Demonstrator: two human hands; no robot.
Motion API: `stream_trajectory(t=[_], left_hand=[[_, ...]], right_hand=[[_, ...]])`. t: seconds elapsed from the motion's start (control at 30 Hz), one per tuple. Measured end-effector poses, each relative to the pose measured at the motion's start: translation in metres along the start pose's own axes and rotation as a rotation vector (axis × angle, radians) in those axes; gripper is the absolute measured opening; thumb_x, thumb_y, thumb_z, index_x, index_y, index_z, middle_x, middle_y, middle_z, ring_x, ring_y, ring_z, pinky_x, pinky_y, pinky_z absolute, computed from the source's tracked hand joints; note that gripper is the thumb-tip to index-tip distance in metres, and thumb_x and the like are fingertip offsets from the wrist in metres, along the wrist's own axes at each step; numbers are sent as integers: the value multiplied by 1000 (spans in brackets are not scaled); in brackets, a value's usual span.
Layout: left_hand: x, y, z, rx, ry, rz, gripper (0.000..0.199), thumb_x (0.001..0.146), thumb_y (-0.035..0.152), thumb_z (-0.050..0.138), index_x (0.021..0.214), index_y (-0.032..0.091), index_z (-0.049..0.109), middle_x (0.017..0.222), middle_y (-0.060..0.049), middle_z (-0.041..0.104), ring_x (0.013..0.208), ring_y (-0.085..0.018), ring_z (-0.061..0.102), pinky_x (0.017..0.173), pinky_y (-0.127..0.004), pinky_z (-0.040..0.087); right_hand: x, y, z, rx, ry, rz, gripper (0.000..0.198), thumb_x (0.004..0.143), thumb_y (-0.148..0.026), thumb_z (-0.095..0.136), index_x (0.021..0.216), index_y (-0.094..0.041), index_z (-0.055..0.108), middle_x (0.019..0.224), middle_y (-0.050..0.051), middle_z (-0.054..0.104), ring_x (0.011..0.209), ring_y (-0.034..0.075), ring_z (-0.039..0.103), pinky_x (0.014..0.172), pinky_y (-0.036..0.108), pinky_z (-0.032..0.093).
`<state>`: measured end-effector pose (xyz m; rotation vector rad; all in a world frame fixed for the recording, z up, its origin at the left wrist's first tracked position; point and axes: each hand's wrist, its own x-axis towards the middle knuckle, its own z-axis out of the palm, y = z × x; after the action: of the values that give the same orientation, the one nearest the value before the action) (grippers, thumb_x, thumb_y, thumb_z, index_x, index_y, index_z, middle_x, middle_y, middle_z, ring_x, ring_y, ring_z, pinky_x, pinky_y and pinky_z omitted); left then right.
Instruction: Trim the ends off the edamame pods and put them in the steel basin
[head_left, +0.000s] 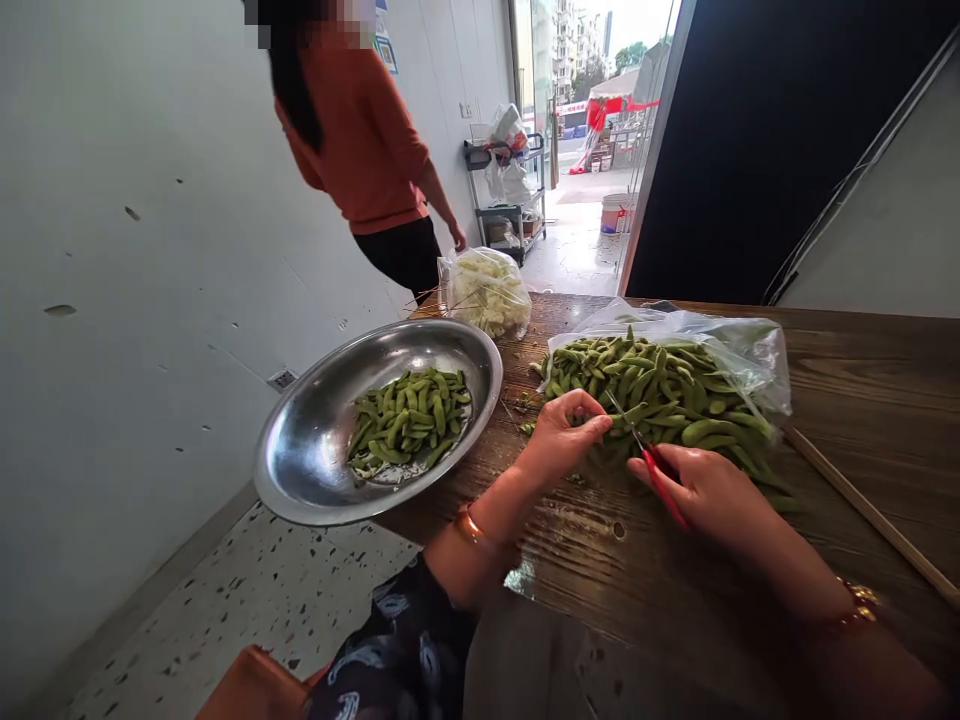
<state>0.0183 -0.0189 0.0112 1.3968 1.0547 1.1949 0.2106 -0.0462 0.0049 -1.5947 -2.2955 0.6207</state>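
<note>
My left hand (562, 438) is closed in a pinch at the front of the pod pile, with a green soybean pod (631, 412) at its fingertips. Red-handled scissors (664, 492) are gripped in my right hand (712, 492). Their blades are parted and point up and left, close to the pod and my left fingertips. Behind both hands, a heap of soybean pods (652, 375) spreads out of a clear plastic bag (757, 365). To the left, a wide steel basin (300, 475) holds a smaller pile of pods (412, 415).
A clear bag of pale cut vegetables (491, 290) sits behind the basin. A wooden stick (870, 510) lies along the right of the wooden table (847, 390). A person in an orange top (367, 130) stands beyond, near a cart (510, 190) and a doorway.
</note>
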Motion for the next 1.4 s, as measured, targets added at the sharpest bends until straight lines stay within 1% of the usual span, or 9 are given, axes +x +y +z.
stream_trajectory(t=[0.27, 0.53, 0.7, 0.8, 0.93, 1.07, 1.13, 1.27, 1.4], left_hand=[[4, -3, -3, 28, 43, -14, 23, 72, 35, 71, 72, 14, 61, 59, 2, 55, 55, -7, 47, 53, -20, 35], [9, -11, -10, -222, -6, -141, 25, 73, 31, 69, 88, 13, 60, 65, 2, 59, 49, -5, 45, 47, -17, 32], [-4, 4, -8, -395, 21, -189, 31, 68, 29, 75, 90, 13, 59, 65, 1, 60, 47, -4, 44, 44, -16, 30], [-16, 27, -21, -522, 104, -155, 31, 68, 25, 76, 92, 15, 58, 63, 2, 57, 45, -4, 43, 42, -15, 29], [-28, 63, -49, -727, 390, -4, 33, 78, 16, 66, 107, 20, 53, 65, 5, 51, 47, -3, 43, 43, -13, 30], [-33, 79, -52, -765, 507, -30, 43, 82, 9, 58, 120, 27, 47, 70, 5, 50, 50, -4, 45, 45, -12, 34], [-35, 77, -45, -753, 495, -68, 37, 84, 9, 56, 117, 25, 51, 72, 3, 51, 52, -4, 47, 47, -13, 37], [-33, 70, -32, -727, 495, -128, 13, 85, 12, 53, 94, 10, 61, 72, -1, 54, 56, -5, 50, 48, -14, 40], [-31, 62, -25, -679, 442, -192, 15, 76, 3, 52, 83, 7, 65, 73, -5, 59, 61, -8, 55, 51, -16, 42]], right_hand=[[3, 4, 3, 86, 0, -9, 49, 89, -59, 39, 58, -21, 43, 54, 1, 54, 50, 14, 45, 52, 27, 27], [8, 10, 2, 252, 210, -92, 49, 88, -61, 41, 61, -20, 47, 53, -2, 49, 50, 11, 41, 50, 25, 29], [10, 14, 4, 240, 262, -90, 51, 87, -63, 41, 60, -20, 44, 53, -3, 48, 50, 11, 41, 50, 25, 28], [11, 14, 5, 232, 282, -88, 52, 86, -65, 41, 59, -21, 42, 51, -3, 46, 49, 11, 39, 50, 25, 27], [9, 10, 5, 245, 272, -116, 51, 87, -64, 42, 61, -20, 45, 53, -3, 47, 50, 11, 40, 51, 25, 27], [8, 6, 6, 238, 259, -143, 50, 88, -62, 41, 60, -20, 43, 52, -3, 47, 49, 11, 39, 51, 25, 26], [8, 6, 6, 233, 268, -144, 50, 88, -62, 42, 60, -20, 43, 52, -3, 47, 49, 11, 39, 51, 26, 26], [7, 5, 3, 253, 325, -147, 48, 87, -61, 44, 64, -20, 53, 56, -2, 53, 53, 13, 46, 53, 25, 31], [7, 6, -3, 170, 434, -188, 44, 84, -60, 52, 74, -19, 64, 71, 3, 64, 66, 17, 57, 62, 28, 40]])
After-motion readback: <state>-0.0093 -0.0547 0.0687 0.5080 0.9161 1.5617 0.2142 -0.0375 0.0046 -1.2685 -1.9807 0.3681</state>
